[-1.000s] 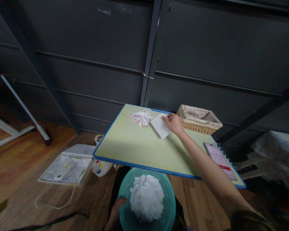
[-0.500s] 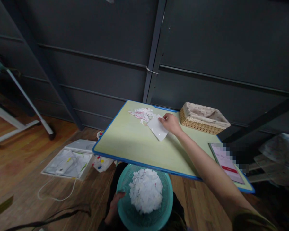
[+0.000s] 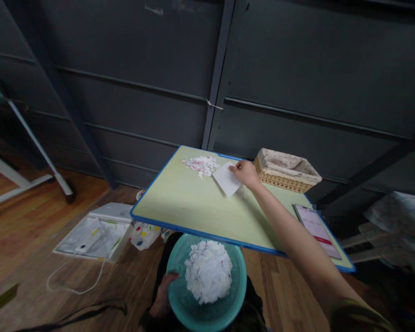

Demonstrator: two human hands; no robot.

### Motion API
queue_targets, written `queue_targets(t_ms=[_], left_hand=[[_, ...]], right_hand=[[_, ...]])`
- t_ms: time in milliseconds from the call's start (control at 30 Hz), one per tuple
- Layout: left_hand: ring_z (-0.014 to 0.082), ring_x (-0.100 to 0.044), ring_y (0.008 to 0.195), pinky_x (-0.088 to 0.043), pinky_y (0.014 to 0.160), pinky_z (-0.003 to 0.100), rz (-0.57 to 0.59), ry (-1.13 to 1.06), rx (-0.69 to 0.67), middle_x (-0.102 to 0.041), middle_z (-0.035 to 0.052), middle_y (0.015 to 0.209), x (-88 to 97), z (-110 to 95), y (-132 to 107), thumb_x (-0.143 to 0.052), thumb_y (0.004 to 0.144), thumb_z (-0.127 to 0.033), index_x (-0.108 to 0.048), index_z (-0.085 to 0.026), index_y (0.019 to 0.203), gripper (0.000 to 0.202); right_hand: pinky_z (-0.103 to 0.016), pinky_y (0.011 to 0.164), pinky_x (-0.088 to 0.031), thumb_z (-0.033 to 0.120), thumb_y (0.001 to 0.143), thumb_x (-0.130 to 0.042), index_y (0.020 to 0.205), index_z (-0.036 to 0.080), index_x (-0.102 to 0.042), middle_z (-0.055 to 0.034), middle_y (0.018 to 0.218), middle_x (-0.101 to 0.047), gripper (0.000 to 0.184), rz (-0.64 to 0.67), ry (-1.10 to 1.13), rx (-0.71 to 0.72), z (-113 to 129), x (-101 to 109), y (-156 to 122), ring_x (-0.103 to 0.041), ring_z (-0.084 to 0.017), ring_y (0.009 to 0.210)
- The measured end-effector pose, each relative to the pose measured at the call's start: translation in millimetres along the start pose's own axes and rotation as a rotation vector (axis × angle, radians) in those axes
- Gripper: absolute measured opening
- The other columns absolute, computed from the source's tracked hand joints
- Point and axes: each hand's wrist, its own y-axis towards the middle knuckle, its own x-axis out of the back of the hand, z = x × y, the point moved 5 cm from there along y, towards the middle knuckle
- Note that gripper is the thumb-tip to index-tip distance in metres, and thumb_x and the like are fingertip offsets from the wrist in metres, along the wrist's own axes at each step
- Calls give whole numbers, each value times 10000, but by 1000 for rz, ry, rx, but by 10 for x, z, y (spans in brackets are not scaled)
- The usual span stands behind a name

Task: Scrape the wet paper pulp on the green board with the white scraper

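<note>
My right hand [image 3: 245, 173] pinches one edge of a white card [image 3: 227, 180] over the yellow-green table [image 3: 180, 200]. Just left of the card lies a heap of torn paper scraps [image 3: 201, 164], white with some pink. In my lap is a teal plastic basket [image 3: 241, 281], holding a big mound of white paper scraps [image 3: 209, 272]. My left hand [image 3: 164, 291] grips the basket's left rim, thumb on the inside; its other fingers are hidden underneath.
A lined wicker basket [image 3: 285, 180] stands at the table's back right. A phone or tablet [image 3: 314, 226] lies on the right side. On the floor at left sit an open white box [image 3: 115, 251] with a cable and a white bag [image 3: 143, 235]. A dark metal wall [image 3: 152, 106] rises behind.
My right hand still holds the card, which now lies slightly farther back and flatter beside the scrap heap. The view has shifted a little. My left hand stays on the basket rim.
</note>
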Motion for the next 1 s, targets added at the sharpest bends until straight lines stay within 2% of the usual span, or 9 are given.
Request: queue_targets(t_ms=[67, 167, 333, 433, 500, 633, 767, 833, 1000], left_hand=[[359, -714, 928, -514, 852, 440, 22, 13, -32, -780, 63, 690, -29, -26, -4, -695, 583, -158, -683, -188, 693, 115], [349, -721, 861, -506, 858, 445, 39, 32, -62, -773, 53, 661, -28, -39, 17, -682, 597, -156, -684, -200, 635, 58], [358, -712, 874, -491, 895, 464, 42, 18, -100, -755, 38, 634, 36, -36, 68, -719, 561, -179, -689, -192, 641, 86], [350, -710, 899, -492, 913, 454, 44, 1, -111, -771, 56, 688, 40, -54, 62, -736, 541, -163, -709, -171, 687, 149], [339, -716, 861, -501, 903, 448, 47, -6, -110, -778, 72, 704, 23, -68, 45, -734, 543, -152, -720, -154, 690, 148], [339, -723, 809, -520, 862, 459, 66, -30, -106, -792, 92, 726, -11, -75, 15, -724, 560, -150, -737, -140, 695, 136], [373, -726, 848, -531, 843, 476, 55, -61, -82, -781, 95, 669, 27, -45, 18, -733, 553, -155, -726, -149, 667, 115], [375, -727, 876, -532, 851, 475, 36, -80, -62, -782, 93, 677, 59, -30, 22, -730, 561, -165, -718, -152, 683, 123], [382, -720, 939, -528, 865, 499, -1, -120, 1, -804, 105, 798, 84, -14, 14, -713, 580, -155, -718, -143, 857, 277]], right_hand=[[-264, 678, -409, 342, 870, -549, 889, 136, -695, -141, 934, -723, 253, 20, -7, -5, 35, -78, 18, -656, -232, 891], [-271, 689, -418, 334, 864, -558, 905, 130, -701, -155, 960, -724, 253, 35, -29, -36, -57, -85, 9, -661, -246, 913], [-281, 652, -417, 338, 855, -564, 895, 120, -702, -160, 917, -722, 261, 39, -85, -36, -315, 101, -49, -663, -245, 846], [-283, 631, -414, 352, 850, -579, 897, 128, -705, -145, 885, -724, 262, 32, -82, -21, -335, 197, -43, -660, -238, 805], [-283, 639, -418, 388, 849, -593, 906, 145, -710, -131, 891, -728, 275, 0, -55, 6, -254, 238, -23, -662, -240, 818], [-303, 705, -435, 497, 858, -575, 952, 192, -733, -128, 941, -739, 356, -105, -28, 110, 66, 258, -23, -668, -268, 904], [-322, 735, -443, 485, 904, -511, 1006, 206, -748, -153, 954, -741, 380, -147, -68, 124, 314, 167, -64, -673, -286, 931], [-324, 741, -445, 460, 921, -490, 1023, 199, -749, -162, 955, -741, 381, -141, -81, 118, 367, 97, -72, -676, -286, 933], [-325, 753, -449, 452, 914, -505, 1015, 195, -758, -159, 944, -744, 374, -70, -94, 121, 338, -39, -41, -673, -285, 941]])
